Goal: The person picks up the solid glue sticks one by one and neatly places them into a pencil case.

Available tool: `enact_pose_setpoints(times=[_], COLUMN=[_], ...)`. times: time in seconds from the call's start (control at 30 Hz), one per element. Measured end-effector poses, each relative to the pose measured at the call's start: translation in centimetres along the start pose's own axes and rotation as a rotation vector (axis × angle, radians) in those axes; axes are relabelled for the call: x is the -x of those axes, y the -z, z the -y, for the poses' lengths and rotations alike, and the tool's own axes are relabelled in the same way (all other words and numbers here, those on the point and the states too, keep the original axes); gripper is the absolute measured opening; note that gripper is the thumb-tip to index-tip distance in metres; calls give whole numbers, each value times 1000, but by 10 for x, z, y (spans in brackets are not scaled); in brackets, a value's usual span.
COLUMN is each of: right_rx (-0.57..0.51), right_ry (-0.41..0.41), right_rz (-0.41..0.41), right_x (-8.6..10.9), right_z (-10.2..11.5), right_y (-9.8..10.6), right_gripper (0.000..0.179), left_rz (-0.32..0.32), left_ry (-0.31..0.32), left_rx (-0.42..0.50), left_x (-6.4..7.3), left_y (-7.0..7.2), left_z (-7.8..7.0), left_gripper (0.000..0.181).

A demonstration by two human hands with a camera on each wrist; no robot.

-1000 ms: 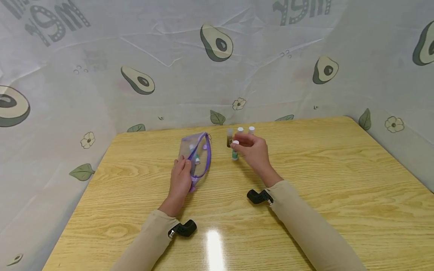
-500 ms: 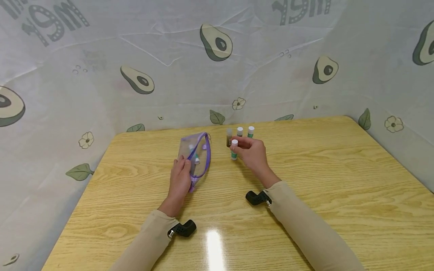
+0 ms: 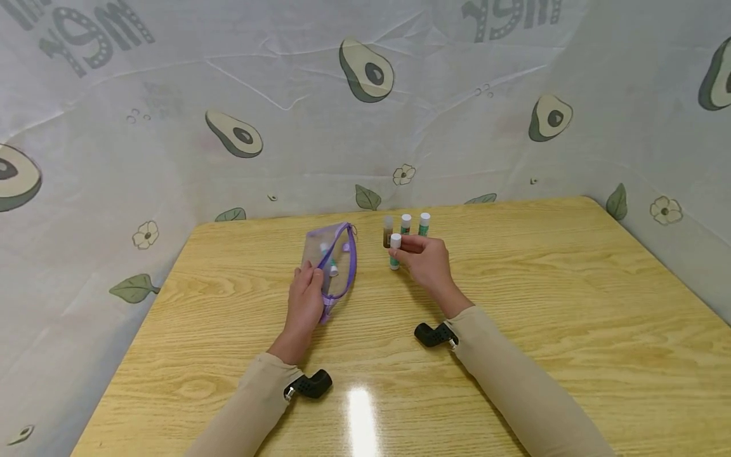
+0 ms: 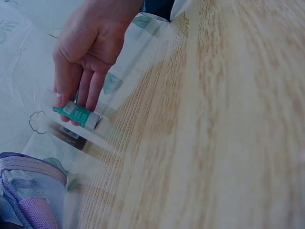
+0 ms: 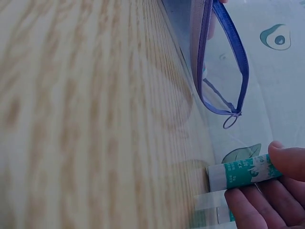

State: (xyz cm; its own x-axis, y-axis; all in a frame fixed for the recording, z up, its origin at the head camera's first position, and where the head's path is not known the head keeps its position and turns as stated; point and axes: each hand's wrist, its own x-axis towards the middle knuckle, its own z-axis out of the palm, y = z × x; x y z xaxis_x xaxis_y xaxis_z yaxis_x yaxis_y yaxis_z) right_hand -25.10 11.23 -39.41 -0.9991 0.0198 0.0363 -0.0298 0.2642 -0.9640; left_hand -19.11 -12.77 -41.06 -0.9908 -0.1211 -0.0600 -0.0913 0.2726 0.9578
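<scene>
My right hand [image 3: 429, 263] pinches an upright green-and-white glue stick [image 3: 396, 240] between thumb and fingers. In the right wrist view that glue stick [image 5: 240, 172] stands with its end at the tabletop, and its label is partly readable. A mesh zip pouch [image 3: 315, 237] with purple trim lies to the left, its zip gaping toward the right. My left hand [image 3: 304, 301] grips the pouch at its near left side. Inside the pouch lies another glue stick [image 3: 334, 270], seen through the mesh, and a small purple piece. Only the pouch's corner [image 4: 33, 181] shows in the left wrist view.
Behind my right hand stand a brown tube [image 3: 388, 236] with a clear cap and two white-capped sticks, a nearer one [image 3: 405, 221] and one further right [image 3: 424, 219]. A patterned cloth [image 3: 297, 171] hangs beyond the wooden table [image 3: 542, 279].
The right hand has shifted slightly down and left around the glue stick, uncovering more of the sticks behind it. The left hand and pouch have stayed put.
</scene>
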Motion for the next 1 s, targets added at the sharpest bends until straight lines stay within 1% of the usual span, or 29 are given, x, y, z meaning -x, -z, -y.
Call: enact_pose_setpoints(times=[0.17, 0.47, 0.77, 1.0], right_rx=[-9, -20, -71, -117], right_ry=[-9, -22, -32, -14], right_rz=[6, -9, 6, 9], right_x=[0, -2, -3, -6], right_z=[1, 4, 12, 22], right_y=[-1, 2, 4, 3], right_gripper=[42, 41, 42, 44], left_rz=[-6, 8, 17, 16], left_ry=[25, 21, 18, 19], left_rx=[-23, -39, -24, -43], left_x=[2, 1, 0, -2], left_y=[2, 1, 2, 3], left_z=[-1, -1, -2, -1], left_gripper=[48, 54, 54, 54])
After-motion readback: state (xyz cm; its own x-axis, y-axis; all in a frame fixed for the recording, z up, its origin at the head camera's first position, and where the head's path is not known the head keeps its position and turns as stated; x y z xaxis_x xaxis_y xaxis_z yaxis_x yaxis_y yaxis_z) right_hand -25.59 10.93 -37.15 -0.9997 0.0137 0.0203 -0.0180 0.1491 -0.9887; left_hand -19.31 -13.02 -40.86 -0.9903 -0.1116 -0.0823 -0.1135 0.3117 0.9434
